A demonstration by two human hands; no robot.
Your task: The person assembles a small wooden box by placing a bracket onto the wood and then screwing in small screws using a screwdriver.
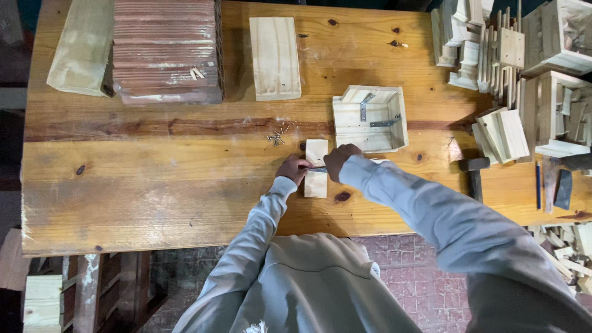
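No packages or labels in view — just wood parts on the wooden surface (154, 185). A small pale board (316, 168) lies near the front edge, just below an open wooden box (370, 118) with metal brackets inside. The left hand (294, 168) has its fingers curled against the board's left edge. The right hand (339, 161) is bent over its right side, pressing a thin metal strip (319, 169) across it — exact grip too small to tell. A pile of small nails (275, 138) sits just up-left. A hammer (473, 172) lies to the right.
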